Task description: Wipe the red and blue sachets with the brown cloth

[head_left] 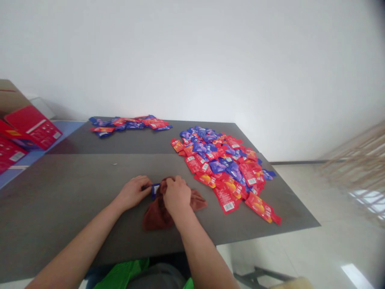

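Note:
A brown cloth [158, 214] lies bunched on the grey table, and my right hand [177, 194] has its fingers closed on it. Part of a blue packet [155, 190] shows between the cloth and my left hand; the rest is covered. My left hand [136, 192] rests at the packet's left end with fingers bent together around its edge. To the right of the cloth spreads a large pile of red and blue packets [224, 160].
A smaller row of red and blue packets [129, 123] lies at the table's far edge. Open red cardboard boxes [33, 126] stand at the left on a blue surface [67, 127]. The grey table [75, 176] ends at a white wall behind.

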Demonstrator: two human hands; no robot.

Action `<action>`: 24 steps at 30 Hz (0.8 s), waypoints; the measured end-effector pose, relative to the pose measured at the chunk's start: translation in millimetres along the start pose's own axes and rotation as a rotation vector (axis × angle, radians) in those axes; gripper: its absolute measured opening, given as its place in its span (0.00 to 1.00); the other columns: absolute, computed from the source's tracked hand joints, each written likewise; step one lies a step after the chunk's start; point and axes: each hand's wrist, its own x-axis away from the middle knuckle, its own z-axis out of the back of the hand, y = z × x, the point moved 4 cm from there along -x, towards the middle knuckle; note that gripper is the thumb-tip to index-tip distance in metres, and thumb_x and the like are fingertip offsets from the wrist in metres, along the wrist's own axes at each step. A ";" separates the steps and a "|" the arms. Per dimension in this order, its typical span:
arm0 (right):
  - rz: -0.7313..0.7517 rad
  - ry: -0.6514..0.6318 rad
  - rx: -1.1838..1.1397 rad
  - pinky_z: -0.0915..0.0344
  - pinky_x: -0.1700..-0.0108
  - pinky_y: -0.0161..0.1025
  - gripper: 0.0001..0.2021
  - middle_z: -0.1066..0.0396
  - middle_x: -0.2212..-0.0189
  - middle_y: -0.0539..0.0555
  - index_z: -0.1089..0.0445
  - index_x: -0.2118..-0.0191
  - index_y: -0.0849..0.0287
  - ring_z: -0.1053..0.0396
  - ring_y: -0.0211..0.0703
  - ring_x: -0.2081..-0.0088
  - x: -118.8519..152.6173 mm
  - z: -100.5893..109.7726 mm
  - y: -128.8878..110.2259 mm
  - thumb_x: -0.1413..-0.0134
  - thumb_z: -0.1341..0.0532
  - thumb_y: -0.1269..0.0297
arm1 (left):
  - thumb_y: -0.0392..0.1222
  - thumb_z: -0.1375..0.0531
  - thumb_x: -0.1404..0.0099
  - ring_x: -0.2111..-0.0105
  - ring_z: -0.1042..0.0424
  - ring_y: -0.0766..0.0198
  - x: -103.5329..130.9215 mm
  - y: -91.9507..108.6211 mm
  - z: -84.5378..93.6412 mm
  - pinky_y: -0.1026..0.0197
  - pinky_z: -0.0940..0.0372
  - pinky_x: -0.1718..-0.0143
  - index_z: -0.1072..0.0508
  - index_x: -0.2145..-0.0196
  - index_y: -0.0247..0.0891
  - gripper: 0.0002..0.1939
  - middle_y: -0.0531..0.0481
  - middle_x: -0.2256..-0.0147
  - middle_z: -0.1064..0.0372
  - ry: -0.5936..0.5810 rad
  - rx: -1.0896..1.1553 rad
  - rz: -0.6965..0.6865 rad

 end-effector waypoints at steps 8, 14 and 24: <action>-0.020 0.076 -0.064 0.39 0.60 0.37 0.11 0.31 0.60 0.53 0.27 0.59 0.51 0.32 0.43 0.60 58.3 22.7 46.9 0.30 0.46 0.58 | 0.47 0.46 0.33 0.66 0.33 0.59 1.1 0.7 1.5 0.59 0.40 0.62 0.28 0.72 0.39 0.14 0.50 0.70 0.31 -0.002 -0.017 0.003; 0.131 -0.015 -0.179 0.39 0.58 0.40 0.06 0.31 0.61 0.52 0.28 0.61 0.51 0.33 0.46 0.59 98.6 -5.4 13.7 0.36 0.42 0.60 | 0.48 0.47 0.32 0.67 0.31 0.59 -18.3 -0.9 -6.0 0.60 0.42 0.66 0.31 0.75 0.40 0.16 0.50 0.71 0.31 0.010 -0.180 0.091; 0.120 -0.008 -0.162 0.38 0.55 0.38 0.10 0.29 0.63 0.51 0.27 0.63 0.49 0.29 0.43 0.61 80.9 -6.9 17.1 0.33 0.45 0.64 | 0.46 0.43 0.35 0.66 0.28 0.59 -80.4 38.0 -19.8 0.61 0.40 0.67 0.25 0.74 0.40 0.13 0.47 0.68 0.27 -0.192 -0.215 0.026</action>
